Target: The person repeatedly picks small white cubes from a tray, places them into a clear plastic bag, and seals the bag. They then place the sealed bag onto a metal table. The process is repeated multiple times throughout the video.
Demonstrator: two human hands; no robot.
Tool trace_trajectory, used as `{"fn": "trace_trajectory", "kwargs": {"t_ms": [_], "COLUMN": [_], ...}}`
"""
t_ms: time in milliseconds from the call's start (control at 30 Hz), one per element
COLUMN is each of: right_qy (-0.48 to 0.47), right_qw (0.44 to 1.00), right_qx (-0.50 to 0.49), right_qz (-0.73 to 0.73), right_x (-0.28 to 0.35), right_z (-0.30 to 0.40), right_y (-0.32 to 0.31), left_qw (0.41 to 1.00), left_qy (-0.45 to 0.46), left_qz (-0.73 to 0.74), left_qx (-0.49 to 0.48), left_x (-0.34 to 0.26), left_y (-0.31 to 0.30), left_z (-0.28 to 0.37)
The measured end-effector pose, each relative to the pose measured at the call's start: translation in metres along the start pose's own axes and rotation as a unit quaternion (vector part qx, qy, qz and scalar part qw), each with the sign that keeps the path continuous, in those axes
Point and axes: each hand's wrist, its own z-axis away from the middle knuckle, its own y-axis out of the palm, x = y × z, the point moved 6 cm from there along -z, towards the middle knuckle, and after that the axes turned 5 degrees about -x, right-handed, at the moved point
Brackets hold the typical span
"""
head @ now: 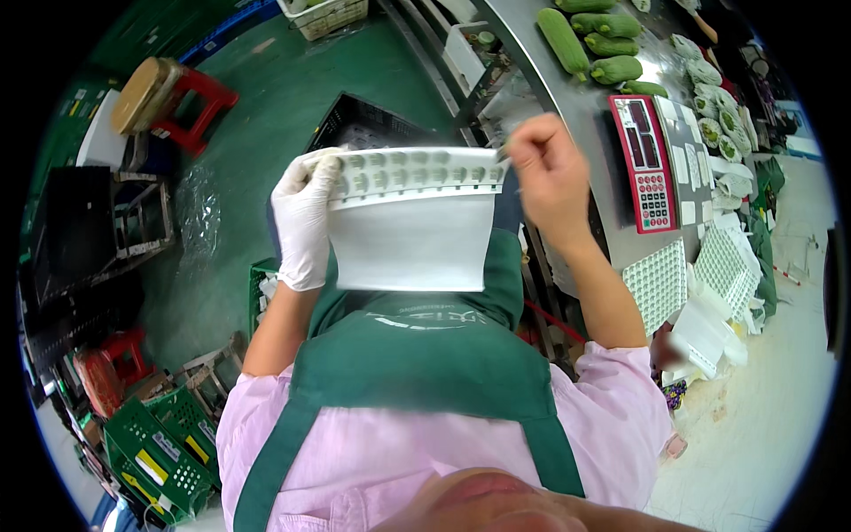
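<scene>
My left hand [304, 216], in a white glove, grips the left end of a white sticker sheet [411, 239] held over my green apron. Along its upper part run rows of small round, greenish stickers, and the lower part looks plain white. At the sheet's upper right corner is my bare right hand [548, 176], its fingers curled and blurred. The fingertips are at or very near the corner; whether they pinch it cannot be told.
At right, a steel table [598, 153] bears green gourds [562, 40], a red-framed scale [641, 163] and sticker sheets [658, 282]. Beyond my hands lies a black crate [346, 123]. A red stool [199, 110] and green crates [156, 452] stand at left.
</scene>
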Motion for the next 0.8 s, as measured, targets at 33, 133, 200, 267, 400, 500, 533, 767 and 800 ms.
{"fn": "trace_trajectory", "kwargs": {"t_ms": [33, 133, 200, 267, 400, 500, 533, 767, 800], "right_qy": [0.092, 0.287, 0.353, 0.346, 0.273, 0.221, 0.211, 0.111, 0.138], "right_qw": [0.985, 0.908, 0.867, 0.842, 0.884, 0.900, 0.918, 0.976, 0.971], "right_qx": [-0.009, 0.066, 0.148, 0.193, 0.115, 0.105, 0.087, 0.095, 0.111], "right_qz": [-0.144, -0.297, -0.319, -0.365, -0.362, -0.361, -0.325, -0.163, -0.163], "right_x": [-0.001, 0.003, 0.006, 0.007, 0.017, 0.010, 0.008, 0.011, 0.013], "right_z": [-0.006, -0.014, -0.011, -0.018, -0.054, -0.080, -0.080, -0.047, -0.043], "right_y": [0.003, 0.034, 0.064, 0.085, 0.083, 0.073, 0.070, 0.094, 0.097], "left_qw": [0.999, 0.984, 0.962, 0.930, 0.945, 0.923, 0.920, 0.946, 0.953], "left_qy": [0.011, 0.136, 0.198, 0.266, 0.167, 0.207, 0.207, 0.178, 0.139], "left_qz": [-0.032, -0.014, -0.043, -0.101, -0.097, -0.197, -0.208, -0.088, -0.098], "left_qx": [0.010, 0.114, 0.185, 0.234, 0.263, 0.259, 0.259, 0.257, 0.251], "left_x": [-0.005, -0.005, -0.010, -0.012, 0.007, 0.014, 0.014, -0.008, -0.004], "left_y": [0.003, 0.024, 0.041, 0.053, 0.052, 0.049, 0.049, 0.057, 0.054], "left_z": [0.003, 0.017, 0.029, 0.038, 0.044, 0.048, 0.051, 0.044, 0.042]}}
